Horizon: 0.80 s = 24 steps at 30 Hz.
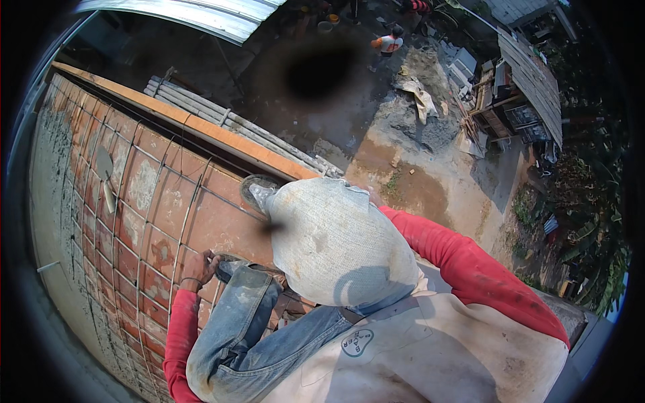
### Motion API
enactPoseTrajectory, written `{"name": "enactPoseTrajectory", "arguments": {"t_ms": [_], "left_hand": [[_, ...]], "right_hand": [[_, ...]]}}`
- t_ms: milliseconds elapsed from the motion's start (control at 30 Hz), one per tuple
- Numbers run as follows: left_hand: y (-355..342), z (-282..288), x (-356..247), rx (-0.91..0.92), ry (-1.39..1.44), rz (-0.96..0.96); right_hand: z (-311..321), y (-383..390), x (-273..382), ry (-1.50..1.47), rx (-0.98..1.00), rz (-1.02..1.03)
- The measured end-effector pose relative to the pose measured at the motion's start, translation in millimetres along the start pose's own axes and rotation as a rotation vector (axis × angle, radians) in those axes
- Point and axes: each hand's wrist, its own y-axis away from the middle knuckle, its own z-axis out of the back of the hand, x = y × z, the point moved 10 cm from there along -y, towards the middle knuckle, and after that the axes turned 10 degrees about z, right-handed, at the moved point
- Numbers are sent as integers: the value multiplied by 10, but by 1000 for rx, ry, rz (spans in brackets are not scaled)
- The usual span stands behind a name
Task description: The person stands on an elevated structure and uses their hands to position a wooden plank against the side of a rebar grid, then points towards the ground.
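Observation:
My left hand (199,267) is low over the steel rebar mesh (139,258), beside the shoe (230,266) on my left foot. Its fingers are curled together, and what they hold, if anything, is too small to make out. Of my right hand (376,197) only a little shows past my raised knee (342,242), which hides its fingers. A trowel with a rounded grey blade (105,164) and a pale handle lies on the mesh, farther left. Under the bars is a reddish, stained board surface (218,215).
An orange-brown edge board (201,131) borders the mesh, with grey poles (235,124) beyond it. Far below, a person (388,44) stands near a sand heap (426,121). A small shed (514,101) is at the right. Grey concrete (50,201) lines the left side.

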Motion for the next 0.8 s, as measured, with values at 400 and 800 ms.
{"name": "enactPoseTrajectory", "arguments": {"t_ms": [400, 800], "left_hand": [[-29, -41, 34, -13, 33, -24], [-7, -16, -13, -5, 15, -8]], "right_hand": [[228, -48, 463, 176, 113, -82], [160, -8, 276, 98, 94, -113]]}}
